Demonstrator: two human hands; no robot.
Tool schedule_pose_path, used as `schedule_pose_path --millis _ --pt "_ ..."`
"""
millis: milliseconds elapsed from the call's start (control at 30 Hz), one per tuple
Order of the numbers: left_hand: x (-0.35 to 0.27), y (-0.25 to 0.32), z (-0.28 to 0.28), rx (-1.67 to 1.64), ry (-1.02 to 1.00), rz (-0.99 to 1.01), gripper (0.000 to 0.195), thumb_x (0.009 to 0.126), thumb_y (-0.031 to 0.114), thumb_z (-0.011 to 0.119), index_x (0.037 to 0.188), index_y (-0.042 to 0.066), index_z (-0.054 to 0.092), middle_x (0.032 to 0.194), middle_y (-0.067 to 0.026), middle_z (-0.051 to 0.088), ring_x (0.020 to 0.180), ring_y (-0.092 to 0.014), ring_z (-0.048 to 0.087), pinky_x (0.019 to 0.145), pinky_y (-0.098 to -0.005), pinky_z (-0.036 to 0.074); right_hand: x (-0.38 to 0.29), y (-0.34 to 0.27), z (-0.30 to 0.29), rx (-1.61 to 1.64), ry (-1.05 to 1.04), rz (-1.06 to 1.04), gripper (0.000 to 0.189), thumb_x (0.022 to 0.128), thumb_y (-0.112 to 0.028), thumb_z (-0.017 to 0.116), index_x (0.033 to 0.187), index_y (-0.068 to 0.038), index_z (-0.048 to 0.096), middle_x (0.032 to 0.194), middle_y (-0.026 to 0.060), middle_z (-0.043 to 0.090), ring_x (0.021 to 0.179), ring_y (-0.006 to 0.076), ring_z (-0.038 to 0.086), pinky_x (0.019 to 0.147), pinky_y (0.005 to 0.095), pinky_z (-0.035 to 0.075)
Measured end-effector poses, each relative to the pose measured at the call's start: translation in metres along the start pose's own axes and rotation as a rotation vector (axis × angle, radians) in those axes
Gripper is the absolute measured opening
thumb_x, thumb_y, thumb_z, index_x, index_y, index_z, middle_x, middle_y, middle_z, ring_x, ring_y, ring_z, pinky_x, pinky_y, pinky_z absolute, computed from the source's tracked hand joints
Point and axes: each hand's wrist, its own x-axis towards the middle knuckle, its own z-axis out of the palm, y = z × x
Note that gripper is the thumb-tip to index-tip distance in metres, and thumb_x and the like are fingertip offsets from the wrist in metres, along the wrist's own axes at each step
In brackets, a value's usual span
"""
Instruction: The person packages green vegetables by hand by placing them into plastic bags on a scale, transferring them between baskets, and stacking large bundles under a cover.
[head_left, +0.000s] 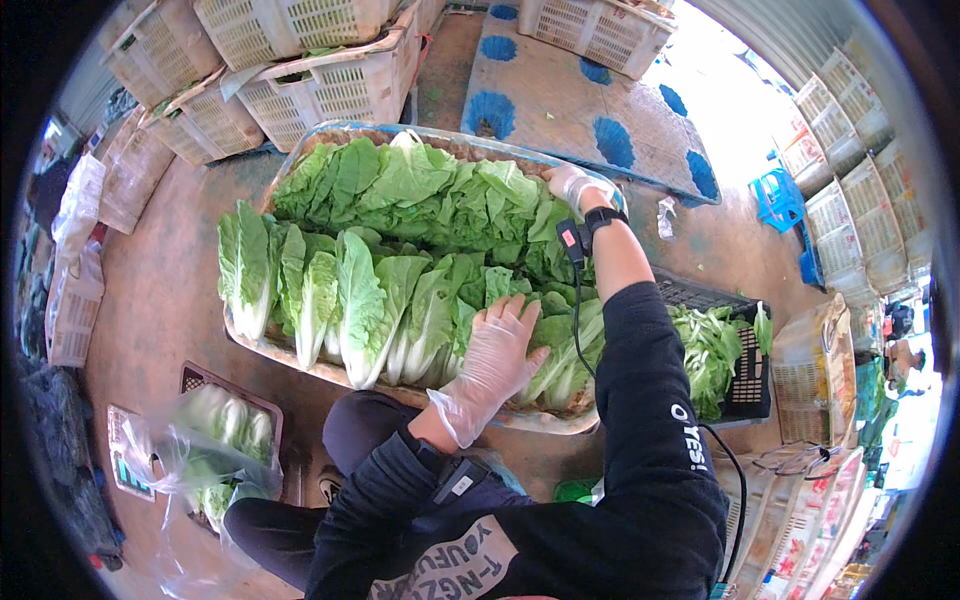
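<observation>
A large plastic crate (330, 375) with a worn blue and brown rim stands before me, filled with two rows of green leafy lettuce heads (360, 300), their white stems toward me in the near row. My left hand (499, 360), in a thin clear glove, rests spread on the leaves of the near row, right of the middle. At the crate's far right corner, my right hand (574, 185), gloved too, lies at the rim beside the far row; its fingers are partly hidden, so its grip is unclear.
A small crate (277, 420) with bagged greens stands at lower left, beside a scale (124, 450). To the right sits a black crate (754, 375) of loose leaves. Stacked white crates (322, 90) stand behind left; a pallet with blue-rimmed holes (547, 112) lies beyond.
</observation>
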Motion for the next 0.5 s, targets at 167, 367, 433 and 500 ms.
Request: schedule_pose_path --millis 167,367,433,500 --pt "-0.007 -0.006 0.003 0.097 -0.077 -0.027 0.065 0.069 0.041 0.062 0.119 0.005 0.044 0.121 -0.0146 0.041 0.112 -0.029 0.038 0.089 -0.042 0.033 -0.019 -0.041 -0.032 -0.231 -0.127 0.232 0.042 0.082 -0.031 0.036 0.121 -0.019 0.047 0.126 0.0034 0.046 0.114 0.0252 0.045 0.094 0.0383 0.035" --pt "-0.007 -0.001 0.003 0.16 -0.149 -0.024 0.071 0.069 0.049 0.058 0.122 0.004 0.043 0.123 -0.0157 0.039 0.115 -0.029 0.034 0.09 -0.042 0.031 -0.007 -0.031 -0.03 -0.283 -0.164 0.228 0.038 0.081 -0.028 0.04 0.118 -0.032 0.049 0.121 -0.0021 0.05 0.111 0.0202 0.049 0.089 0.0377 0.04" --pt "-0.008 0.001 0.004 0.159 -0.132 -0.004 0.072 0.068 0.049 0.06 0.122 0.004 0.043 0.124 -0.0158 0.039 0.116 -0.028 0.034 0.091 -0.0415 0.031 -0.004 -0.02 -0.025 -0.361 -0.182 0.125 0.036 0.083 -0.027 0.039 0.118 -0.03 0.05 0.123 -0.0023 0.049 0.111 0.0202 0.048 0.091 0.0371 0.039" --pt "-0.003 0.011 0.008 0.089 -0.117 0.031 0.075 0.066 0.048 0.062 0.123 0.004 0.041 0.124 -0.0155 0.038 0.116 -0.029 0.034 0.091 -0.0408 0.031 0.02 0.032 0.001 -0.37 -0.153 0.193 0.036 0.085 -0.023 0.037 0.118 -0.027 0.05 0.125 -0.0009 0.047 0.112 0.0209 0.047 0.091 0.0374 0.039"
